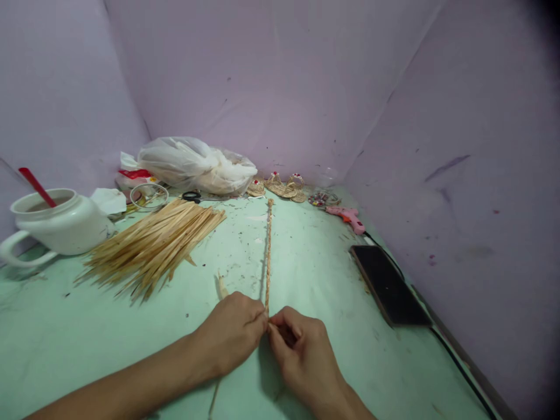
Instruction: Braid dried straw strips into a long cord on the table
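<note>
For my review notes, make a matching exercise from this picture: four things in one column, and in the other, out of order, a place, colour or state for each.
Things:
1. Braided strand
2. Glue gun
3. Phone
4. Dried strips

Descriptions:
A. Lying flat, its black screen facing up
B. Spread in a loose pile beside the white pot
C. Running straight away from the fingers of the left hand and right hand
D. Pink, with an orange trigger

Right pairs: 1-C, 2-D, 3-A, 4-B

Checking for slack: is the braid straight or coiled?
Straight: the braid runs in one line away from the left hand and right hand.
</note>
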A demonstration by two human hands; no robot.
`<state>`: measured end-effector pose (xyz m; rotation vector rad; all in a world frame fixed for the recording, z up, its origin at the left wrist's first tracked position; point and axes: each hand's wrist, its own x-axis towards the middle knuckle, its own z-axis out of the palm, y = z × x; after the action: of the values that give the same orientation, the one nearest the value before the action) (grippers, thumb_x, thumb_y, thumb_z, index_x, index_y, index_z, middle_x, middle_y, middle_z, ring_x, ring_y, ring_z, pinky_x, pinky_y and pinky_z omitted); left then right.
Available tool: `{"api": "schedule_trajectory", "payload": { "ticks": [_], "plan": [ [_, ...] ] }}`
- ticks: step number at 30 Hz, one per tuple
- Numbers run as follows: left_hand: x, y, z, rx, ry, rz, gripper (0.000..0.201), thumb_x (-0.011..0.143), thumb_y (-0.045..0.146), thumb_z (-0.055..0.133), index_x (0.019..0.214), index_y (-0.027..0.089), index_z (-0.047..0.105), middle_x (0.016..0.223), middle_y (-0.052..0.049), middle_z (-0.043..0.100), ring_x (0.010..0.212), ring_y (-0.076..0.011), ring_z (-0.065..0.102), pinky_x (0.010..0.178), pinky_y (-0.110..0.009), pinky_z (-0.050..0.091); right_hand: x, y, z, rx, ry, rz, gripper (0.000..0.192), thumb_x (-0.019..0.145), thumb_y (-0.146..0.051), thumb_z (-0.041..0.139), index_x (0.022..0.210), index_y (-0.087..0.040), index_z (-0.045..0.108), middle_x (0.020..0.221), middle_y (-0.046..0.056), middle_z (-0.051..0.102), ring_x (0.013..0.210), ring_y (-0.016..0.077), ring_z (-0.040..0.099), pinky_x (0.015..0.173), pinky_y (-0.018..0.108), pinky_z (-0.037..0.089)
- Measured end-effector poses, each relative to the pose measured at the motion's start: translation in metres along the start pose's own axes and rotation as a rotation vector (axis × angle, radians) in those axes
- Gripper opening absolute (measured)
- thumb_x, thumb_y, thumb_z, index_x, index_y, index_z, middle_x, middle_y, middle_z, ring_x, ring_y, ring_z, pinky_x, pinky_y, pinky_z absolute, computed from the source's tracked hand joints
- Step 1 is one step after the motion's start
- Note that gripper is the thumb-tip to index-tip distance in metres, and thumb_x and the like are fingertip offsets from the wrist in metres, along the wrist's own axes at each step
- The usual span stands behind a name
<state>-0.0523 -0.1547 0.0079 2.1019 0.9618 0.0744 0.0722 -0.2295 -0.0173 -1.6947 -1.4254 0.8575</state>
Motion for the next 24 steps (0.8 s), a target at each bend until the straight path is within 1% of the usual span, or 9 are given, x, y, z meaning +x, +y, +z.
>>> {"api": "schedule_trajectory", "payload": {
  "ticks": [4, 8, 10, 12, 13, 16, 19, 22, 24],
  "plan": [
    [0.0, 0.001, 0.006, -0.017, 0.023, -0.021, 0.031, 0.077, 0.031, 0.03, 0.05, 0.017, 0.032, 0.049, 0.003, 0.032, 0.049, -0.0094, 0.031, 0.049, -0.022, 0.023, -0.009, -0.001, -0.001, -0.192, 0.121, -0.169, 0.021, 0.077, -0.023, 0.045, 0.069, -0.015, 0.062, 0.062, 0.004, 0.055, 0.055, 0.0107, 0.05, 0.052, 0.02, 0.035],
    [0.001, 0.004, 0.009, -0.106, 0.019, -0.088, 0.032, 0.076, 0.033, 0.032, 0.048, 0.017, 0.034, 0.047, 0.003, 0.034, 0.049, -0.0094, 0.033, 0.048, -0.022, 0.023, -0.018, 0.003, 0.006, -0.388, 0.254, -0.297, 0.023, 0.076, -0.019, 0.043, 0.06, -0.016, 0.059, 0.056, 0.003, 0.05, 0.046, 0.0094, 0.046, 0.045, 0.021, 0.03],
    [0.003, 0.003, 0.011, -0.175, 0.016, -0.121, 0.032, 0.074, 0.032, 0.035, 0.046, 0.017, 0.033, 0.043, 0.004, 0.032, 0.048, -0.009, 0.032, 0.046, -0.022, 0.022, -0.021, 0.003, 0.012, -0.513, 0.346, -0.398, 0.024, 0.074, -0.017, 0.04, 0.057, -0.016, 0.057, 0.051, 0.003, 0.047, 0.042, 0.0101, 0.043, 0.042, 0.024, 0.026],
    [0.005, 0.0, 0.013, -0.27, -0.019, -0.153, 0.032, 0.072, 0.031, 0.036, 0.044, 0.017, 0.031, 0.04, 0.004, 0.03, 0.044, -0.0084, 0.029, 0.044, -0.023, 0.02, -0.024, 0.001, 0.016, -0.641, 0.427, -0.498, 0.022, 0.072, -0.013, 0.038, 0.062, -0.016, 0.058, 0.049, 0.002, 0.046, 0.04, 0.0114, 0.041, 0.04, 0.025, 0.024],
    [0.006, -0.002, 0.014, -0.321, -0.044, -0.162, 0.033, 0.073, 0.032, 0.035, 0.044, 0.017, 0.032, 0.04, 0.004, 0.03, 0.043, -0.0082, 0.029, 0.043, -0.023, 0.02, -0.026, 0.0, 0.018, -0.703, 0.441, -0.534, 0.021, 0.07, -0.011, 0.039, 0.067, -0.015, 0.059, 0.05, 0.003, 0.046, 0.041, 0.012, 0.041, 0.04, 0.026, 0.023],
    [0.006, -0.005, 0.016, -0.383, -0.078, -0.131, 0.033, 0.074, 0.034, 0.033, 0.046, 0.017, 0.034, 0.042, 0.004, 0.033, 0.043, -0.0078, 0.03, 0.043, -0.022, 0.022, -0.032, -0.002, 0.022, -0.855, 0.392, -0.588, 0.024, 0.068, -0.008, 0.042, 0.084, -0.012, 0.059, 0.056, 0.004, 0.051, 0.045, 0.0126, 0.045, 0.039, 0.024, 0.026],
    [0.003, -0.004, 0.014, -0.259, -0.044, -0.046, 0.024, 0.071, 0.028, 0.037, 0.05, 0.016, 0.034, 0.047, 0.004, 0.034, 0.048, -0.0077, 0.031, 0.045, -0.021, 0.023, -0.038, -0.001, 0.023, -0.894, 0.342, -0.581, 0.026, 0.069, -0.008, 0.043, 0.089, -0.01, 0.059, 0.059, 0.005, 0.054, 0.048, 0.0127, 0.048, 0.04, 0.023, 0.029],
    [-0.001, -0.002, 0.008, -0.176, -0.072, 0.02, 0.016, 0.068, 0.022, 0.038, 0.053, 0.016, 0.036, 0.051, 0.004, 0.036, 0.052, -0.0082, 0.034, 0.048, -0.02, 0.024, -0.041, -0.001, 0.016, -0.799, 0.259, -0.544, 0.022, 0.071, -0.013, 0.045, 0.086, -0.013, 0.061, 0.06, 0.005, 0.056, 0.048, 0.0123, 0.049, 0.04, 0.023, 0.03],
    [-0.001, -0.001, 0.004, -0.189, -0.114, 0.034, 0.014, 0.068, 0.021, 0.037, 0.055, 0.016, 0.038, 0.053, 0.004, 0.038, 0.054, -0.0087, 0.036, 0.05, -0.02, 0.026, -0.04, -0.004, 0.004, -0.643, 0.179, -0.501, 0.017, 0.073, -0.019, 0.047, 0.078, -0.016, 0.063, 0.056, 0.003, 0.055, 0.045, 0.0111, 0.048, 0.041, 0.022, 0.03]
  ]
}}
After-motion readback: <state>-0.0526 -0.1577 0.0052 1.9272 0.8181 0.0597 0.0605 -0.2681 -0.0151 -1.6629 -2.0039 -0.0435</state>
